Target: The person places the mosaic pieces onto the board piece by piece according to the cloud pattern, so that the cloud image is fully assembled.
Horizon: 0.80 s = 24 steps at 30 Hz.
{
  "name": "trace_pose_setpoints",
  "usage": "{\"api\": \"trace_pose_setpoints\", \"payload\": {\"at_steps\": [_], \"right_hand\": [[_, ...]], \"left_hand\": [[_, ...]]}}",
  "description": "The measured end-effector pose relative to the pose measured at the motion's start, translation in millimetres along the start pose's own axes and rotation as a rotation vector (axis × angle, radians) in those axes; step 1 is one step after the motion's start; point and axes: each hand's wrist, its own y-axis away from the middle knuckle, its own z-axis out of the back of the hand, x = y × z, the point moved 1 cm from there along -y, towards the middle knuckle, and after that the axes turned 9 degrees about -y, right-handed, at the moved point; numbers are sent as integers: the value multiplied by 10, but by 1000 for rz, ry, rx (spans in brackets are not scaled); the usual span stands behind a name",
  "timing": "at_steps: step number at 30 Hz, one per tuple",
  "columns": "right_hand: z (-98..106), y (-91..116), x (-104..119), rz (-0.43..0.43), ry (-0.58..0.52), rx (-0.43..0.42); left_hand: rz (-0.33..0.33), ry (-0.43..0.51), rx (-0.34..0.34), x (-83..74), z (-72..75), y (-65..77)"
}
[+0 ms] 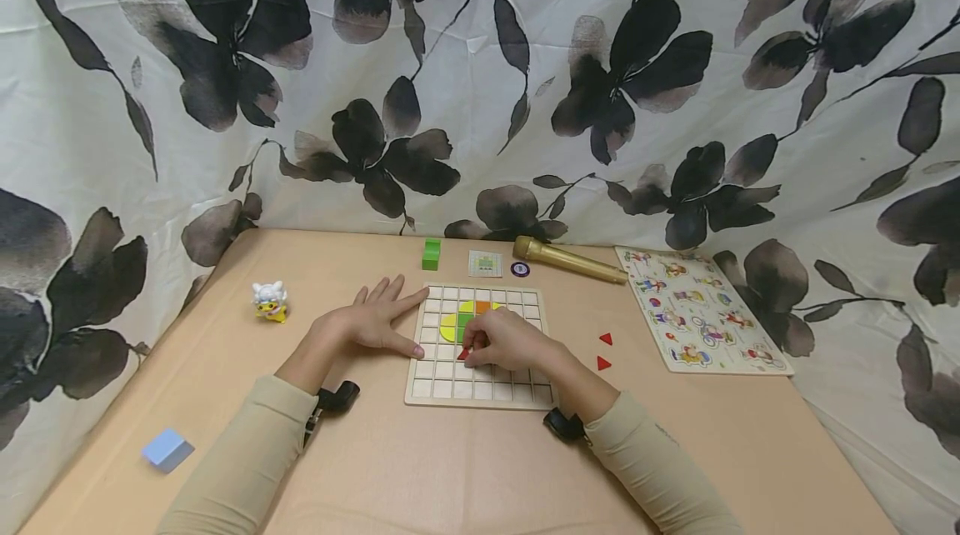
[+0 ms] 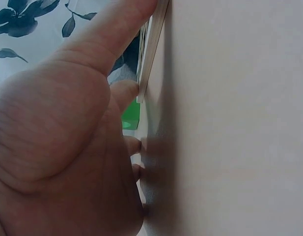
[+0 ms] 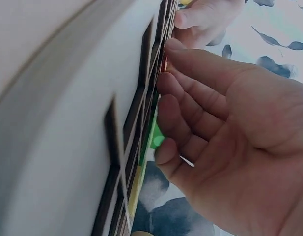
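Note:
A white grid board (image 1: 442, 389) lies flat on the table. Yellow pieces (image 1: 447, 328), green squares (image 1: 464, 321) and an orange piece (image 1: 483, 307) sit in its cells, partly covered by my right hand (image 1: 510, 341). That hand pinches a small red triangle (image 1: 463, 354) down at the grid; in the right wrist view only a sliver of red (image 3: 164, 64) shows between thumb and finger. My left hand (image 1: 375, 321) is spread at the board's left side, thumb and index finger touching its edge. In the left wrist view the left palm (image 2: 53, 137) faces the board's edge.
Two red triangles (image 1: 604, 352) lie right of the board. Behind it are green blocks (image 1: 431, 254), a pattern card (image 1: 486, 264), a purple disc (image 1: 520, 269) and a gold microphone-shaped stick (image 1: 570, 259). A picture board (image 1: 705, 310), a toy figure (image 1: 270, 302) and a blue block (image 1: 168, 450) stand farther out.

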Motion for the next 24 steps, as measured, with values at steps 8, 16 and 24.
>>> {"api": "trace_pose_setpoints", "payload": {"at_steps": [8, 16, 24], "right_hand": [[383, 219, -101, 45, -33, -97], [977, 665, -399, 46, -28, -182], [1292, 1028, -818, -155, 20, -122]], "left_hand": [[-14, 13, -4, 9, -7, -18], [-39, 41, -25, 44, -34, -23], [-13, 24, -9, 6, -13, -3]]}}
